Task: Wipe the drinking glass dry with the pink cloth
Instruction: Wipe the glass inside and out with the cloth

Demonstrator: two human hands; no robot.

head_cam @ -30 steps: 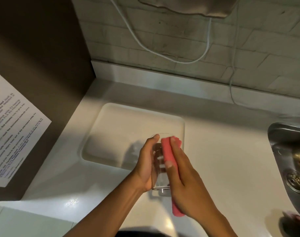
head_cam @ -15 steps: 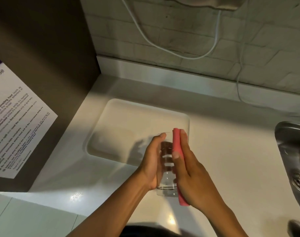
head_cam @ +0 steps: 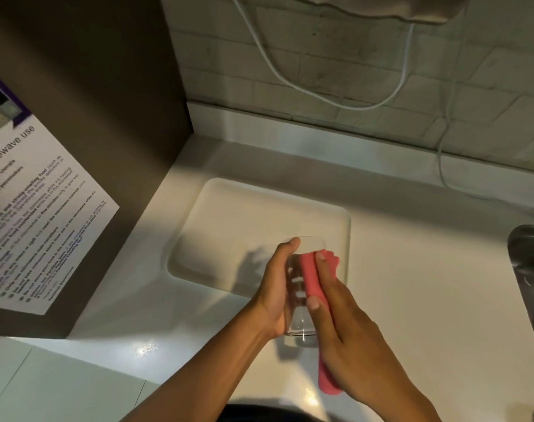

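My left hand is gripping the drinking glass above the surface's front edge, fingers curled around it; my right hand is pressing the pink cloth against its side.

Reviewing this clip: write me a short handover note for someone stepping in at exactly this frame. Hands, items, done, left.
Left hand: wrapped around the drinking glass, held above the countertop near the white tray.
Right hand: pressing the folded pink cloth flat against the glass's outer side.
Done: outside wiping is under way.
Left: cannot tell how dry the glass is; finish the outside all round, wipe the inside and base, then set it down.
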